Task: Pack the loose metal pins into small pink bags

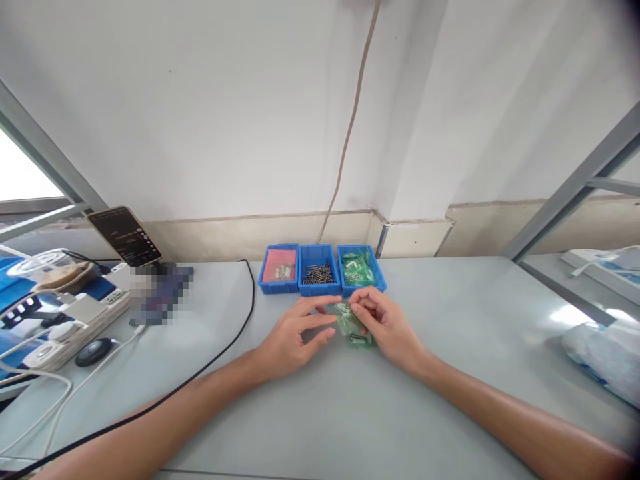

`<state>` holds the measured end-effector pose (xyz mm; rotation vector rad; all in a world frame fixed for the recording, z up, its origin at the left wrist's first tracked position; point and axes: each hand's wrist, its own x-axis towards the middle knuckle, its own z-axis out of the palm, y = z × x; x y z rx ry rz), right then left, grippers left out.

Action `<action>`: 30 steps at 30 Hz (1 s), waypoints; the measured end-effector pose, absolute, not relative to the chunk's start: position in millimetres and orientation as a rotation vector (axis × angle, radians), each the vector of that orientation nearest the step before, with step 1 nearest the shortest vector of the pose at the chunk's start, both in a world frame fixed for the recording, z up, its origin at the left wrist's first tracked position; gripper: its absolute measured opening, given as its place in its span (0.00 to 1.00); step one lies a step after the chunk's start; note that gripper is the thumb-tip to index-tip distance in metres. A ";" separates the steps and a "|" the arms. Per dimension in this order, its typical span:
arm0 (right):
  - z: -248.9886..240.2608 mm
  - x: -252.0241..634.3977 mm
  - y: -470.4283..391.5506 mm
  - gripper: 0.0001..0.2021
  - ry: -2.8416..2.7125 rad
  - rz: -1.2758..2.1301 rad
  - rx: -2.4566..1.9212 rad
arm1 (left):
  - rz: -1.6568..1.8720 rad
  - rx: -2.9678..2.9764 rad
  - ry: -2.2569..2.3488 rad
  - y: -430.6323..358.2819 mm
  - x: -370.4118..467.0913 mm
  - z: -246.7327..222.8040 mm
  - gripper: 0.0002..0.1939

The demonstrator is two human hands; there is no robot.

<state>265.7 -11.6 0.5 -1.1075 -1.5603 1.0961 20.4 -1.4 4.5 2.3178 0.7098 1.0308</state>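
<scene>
Head cam check. I have the right hand [385,327] pinching the green bag [346,319] between thumb and forefinger, at the bag's upper right; its other fingers curl in behind. Left hand [295,333] is on the opposite side, fingers spread and grasping nothing I can make out. Its fingertips sit right at the bag's left edge; can't tell whether they touch.

Bag is see-through, small metal parts inside, located between the two hands and just in front of the trays, over the grey table [475,313]. Can't tell if its underside rests on the tabletop.

Three blue trays in a row behind the hands. Left tray [280,288]: pink bag [275,259] with small parts showing. Middle tray [316,252]: loose dark screws [319,274], heaped toward the front. Right tray [379,272]: more green bags [357,268], also with parts in them.

Left side: phone [125,235] propped up, screen lit, power strip [60,347] near it, black cable [253,293] crossing the table and the left forearm. Patch below the phone is pixelated, can't read it. White pack [605,357] at far right, well apart from the hands.
</scene>
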 end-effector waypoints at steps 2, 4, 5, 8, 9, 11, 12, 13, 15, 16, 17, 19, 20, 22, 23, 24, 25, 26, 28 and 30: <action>0.7 266.6 -12.8 0.17 -1.592 1.077 -1.134 | 1.044 2.350 0.720 -1.0 20.6 2.6 0.14; -0.2 267.9 -14.3 0.19 -1.633 1.057 -1.135 | 1.053 2.347 0.755 -0.7 20.5 1.7 0.15; -0.8 268.7 -14.9 0.21 -1.653 1.049 -1.121 | 1.057 2.335 0.772 -0.8 20.3 1.4 0.15; -1.3 270.6 -15.6 0.25 -1.707 1.017 -1.044 | 1.051 2.281 0.802 -2.0 20.2 0.9 0.14; -0.6 271.0 -15.6 0.25 -1.727 0.995 -1.030 | 1.041 2.262 0.812 -2.6 20.3 0.8 0.13; 1.8 271.2 -15.3 0.24 -1.782 0.918 -1.040 | 1.018 2.240 0.833 -4.0 20.7 0.8 0.10; 3.1 271.0 -15.4 0.23 -1.811 0.866 -1.057 | 1.004 2.242 0.838 -4.8 21.1 1.0 0.08; 4.3 270.5 -15.6 0.21 -1.842 0.815 -1.074 | 0.986 2.254 0.835 -5.7 21.4 1.3 0.07; 5.7 269.3 -16.7 0.19 -1.889 0.760 -1.078 | 0.956 2.291 0.813 -7.4 21.9 1.9 0.08; 5.8 268.6 -17.5 0.17 -1.906 0.766 -1.078 | 0.945 2.307 0.801 -8.3 22.0 1.9 0.08; 5.6 268.0 -18.4 0.15 -1.920 0.780 -1.083 | 0.934 2.320 0.792 -9.0 22.0 1.8 0.08; 4.4 267.1 -20.0 0.13 -1.944 0.808 -1.100 | 0.915 2.328 0.790 -10.1 21.9 0.8 0.07; 3.6 266.9 -20.4 0.13 -1.952 0.811 -1.109 | 0.908 2.323 0.794 -10.4 21.7 -0.1 0.06; 1.4 267.1 -20.0 0.13 -1.958 0.784 -1.124 | 0.908 2.305 0.816 -10.4 21.6 -2.0 0.06; -0.1 267.5 -19.0 0.12 -1.945 0.747 -1.127 | 0.911 2.299 0.828 -10.2 21.6 -2.8 0.06; -1.8 268.2 -17.6 0.12 -1.920 0.701 -1.129 | 0.912 2.303 0.835 -9.9 21.6 -3.2 0.06; -3.8 269.2 -15.6 0.12 -1.881 0.648 -1.128 | 0.904 2.319 0.834 -9.7 21.8 -3.1 0.06; -5.8 270.7 -13.2 0.12 -1.823 0.597 -1.128 | 0.890 2.345 0.824 -9.6 22.0 -2.5 0.06; -9.2 275.2 -7.3 0.12 -1.689 0.559 -1.156 | 0.848 2.417 0.783 -10.0 22.6 0.2 0.07; -10.7 281.6 0.0 0.12 -1.542 0.505 -1.179 | 0.781 2.493 0.729 -11.4 23.5 4.4 0.10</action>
